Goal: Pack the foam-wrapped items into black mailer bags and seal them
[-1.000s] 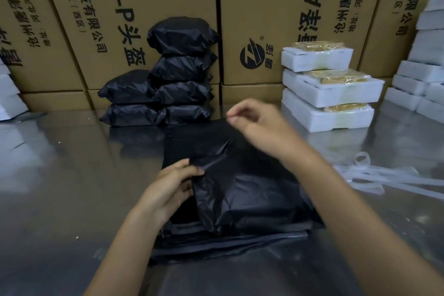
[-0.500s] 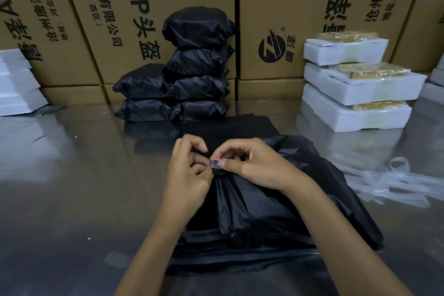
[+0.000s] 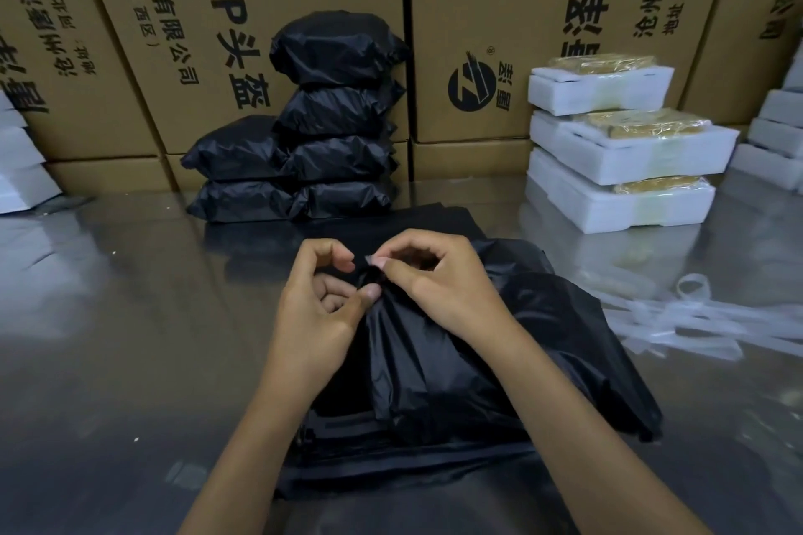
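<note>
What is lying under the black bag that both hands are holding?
Under the black bag lies a flat stack of empty black mailer bags on the table. What is inside the bag is hidden.

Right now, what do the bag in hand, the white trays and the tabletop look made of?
Bag: thin black plastic film, slightly glossy; it crumples into sharp creases.
Trays: white foam, matte, with thick blocky edges; clear wrap with a greenish tint bands them.
Tabletop: probably polished metal; it mirrors the boxes and trays, though a glossy laminate is possible.
</note>
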Motion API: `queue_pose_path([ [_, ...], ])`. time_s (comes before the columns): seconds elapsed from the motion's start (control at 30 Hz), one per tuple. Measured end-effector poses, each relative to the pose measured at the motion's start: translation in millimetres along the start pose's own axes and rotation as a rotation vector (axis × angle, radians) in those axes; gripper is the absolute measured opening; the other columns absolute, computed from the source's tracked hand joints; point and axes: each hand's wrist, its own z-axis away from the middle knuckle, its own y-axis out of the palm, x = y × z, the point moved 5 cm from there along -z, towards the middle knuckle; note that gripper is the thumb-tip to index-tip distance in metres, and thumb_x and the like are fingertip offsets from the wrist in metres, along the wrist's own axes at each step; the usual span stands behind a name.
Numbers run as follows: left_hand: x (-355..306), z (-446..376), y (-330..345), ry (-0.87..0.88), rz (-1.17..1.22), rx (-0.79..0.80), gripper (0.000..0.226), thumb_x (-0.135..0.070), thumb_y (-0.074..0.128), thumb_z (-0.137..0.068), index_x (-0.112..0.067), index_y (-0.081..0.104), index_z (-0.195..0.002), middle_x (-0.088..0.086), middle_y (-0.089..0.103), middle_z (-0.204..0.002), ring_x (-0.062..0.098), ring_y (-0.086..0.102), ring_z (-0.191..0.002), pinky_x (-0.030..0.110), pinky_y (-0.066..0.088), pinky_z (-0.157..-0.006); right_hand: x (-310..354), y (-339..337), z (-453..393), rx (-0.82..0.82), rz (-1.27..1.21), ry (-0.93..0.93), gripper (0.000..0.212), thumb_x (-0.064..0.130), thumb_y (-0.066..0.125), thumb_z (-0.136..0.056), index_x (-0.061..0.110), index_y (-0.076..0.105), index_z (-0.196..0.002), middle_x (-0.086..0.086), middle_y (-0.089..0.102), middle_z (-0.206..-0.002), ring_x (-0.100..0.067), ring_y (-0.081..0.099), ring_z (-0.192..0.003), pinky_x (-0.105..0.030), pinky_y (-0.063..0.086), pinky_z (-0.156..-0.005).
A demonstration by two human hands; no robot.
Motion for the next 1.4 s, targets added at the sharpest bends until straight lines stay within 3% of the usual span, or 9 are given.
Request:
queue_pose_path([
  [0.17, 23, -1, -8, -0.373, 0.274, 0.027, 0.032, 0.011, 0.07, -0.079, -0.013, 0.067, -0.099, 0.004, 0.063, -0.09, 0.005, 0.059, -0.062, 0.017, 0.045, -0.054, -4, -19, -7, -0.27, 0.055, 0.038, 0.014, 0.011, 0.072, -0.086, 0.02, 0.074, -0.076, -0.001, 0.065, -0.068, -0.001, 0.052, -0.058, -0.013, 0.041, -0.059],
  [0.3, 40, 3, 1, -0.657, 0.458, 0.063, 0.013, -0.004, 0.067, -0.085, -0.012, 0.075, -0.091, 0.012, 0.073, -0.091, 0.02, 0.066, -0.079, 0.03, 0.047, -0.073, -9, -44, -15, -0.392, 0.001, 0.167, 0.015, 0.011, 0.067, -0.091, 0.019, 0.073, -0.079, 0.005, 0.062, -0.053, -0.005, 0.055, -0.051, -0.014, 0.044, -0.055],
  [0.4, 44, 5, 6, -0.61, 0.288, -0.01, 0.013, -0.026, 0.071, -0.089, -0.016, 0.076, -0.083, 0.008, 0.075, -0.089, 0.022, 0.069, -0.08, 0.034, 0.051, -0.072, -15, -59, -20, -0.424, -0.217, 0.302, 0.013, 0.009, 0.06, -0.096, 0.013, 0.069, -0.087, -0.002, 0.074, -0.063, -0.008, 0.064, -0.054, -0.019, 0.052, -0.057],
  [0.53, 45, 11, 7, -0.441, -0.09, -0.152, 0.02, -0.027, 0.073, -0.089, -0.017, 0.071, -0.072, -0.001, 0.07, -0.074, 0.013, 0.065, -0.073, 0.028, 0.048, -0.072, -21, -84, -27, -0.511, -0.293, 0.352, 0.011, 0.01, 0.058, -0.098, 0.015, 0.065, -0.091, -0.005, 0.078, -0.082, -0.015, 0.073, -0.072, -0.022, 0.058, -0.071],
  [0.73, 30, 25, 47, -0.169, -0.682, 0.0, 0.02, -0.029, 0.058, -0.098, -0.017, 0.054, -0.083, 0.0, 0.052, -0.091, 0.016, 0.053, -0.078, 0.03, 0.037, -0.066, -28, -151, -9, -0.536, 0.505, 0.154, 0.008, 0.021, 0.06, -0.095, 0.021, 0.062, -0.088, 0.007, 0.072, -0.09, -0.005, 0.064, -0.081, -0.026, 0.044, -0.069],
  [0.87, 27, 28, 56, -0.133, -0.882, 0.119, 0.015, -0.03, 0.045, -0.103, -0.018, 0.054, -0.102, 0.0, 0.051, -0.1, 0.022, 0.048, -0.104, 0.036, 0.042, -0.082, -56, -199, 28, -0.523, 0.914, 0.144, 0.01, 0.017, 0.057, -0.098, 0.009, 0.063, -0.1, -0.015, 0.074, -0.099, -0.037, 0.067, -0.086, -0.033, 0.043, -0.068],
  [1.07, 35, 30, 48, -0.234, -0.707, 0.148, 0.006, -0.018, 0.052, -0.1, -0.014, 0.057, -0.098, 0.005, 0.053, -0.1, 0.025, 0.048, -0.101, 0.038, 0.044, -0.084, -95, -250, 86, -0.414, 1.239, 0.379, 0.012, 0.011, 0.052, -0.097, 0.003, 0.061, -0.099, -0.025, 0.065, -0.084, -0.043, 0.059, -0.079, -0.05, 0.049, -0.078],
  [1.2, 32, 26, 40, -0.206, -0.508, 0.04, 0.02, 0.001, 0.047, -0.097, -0.017, 0.054, -0.096, 0.003, 0.049, -0.098, 0.016, 0.053, -0.087, 0.017, 0.036, -0.066, -97, -270, 107, -0.415, 1.355, 0.432, 0.009, 0.003, 0.056, -0.091, -0.001, 0.063, -0.092, -0.027, 0.061, -0.079, -0.044, 0.055, -0.086, -0.047, 0.044, -0.078],
  [1.4, 2, 15, 35, -0.047, -0.353, -0.009, 0.026, -0.005, 0.05, -0.097, -0.03, 0.056, -0.095, -0.004, 0.049, -0.099, 0.001, 0.052, -0.08, 0.011, 0.04, -0.066, -89, -284, 109, -0.35, 1.284, 0.515, 0.033, 0.02, 0.067, -0.091, 0.008, 0.068, -0.122, -0.019, 0.06, -0.122, -0.037, 0.046, -0.121, -0.044, 0.035, -0.103],
])
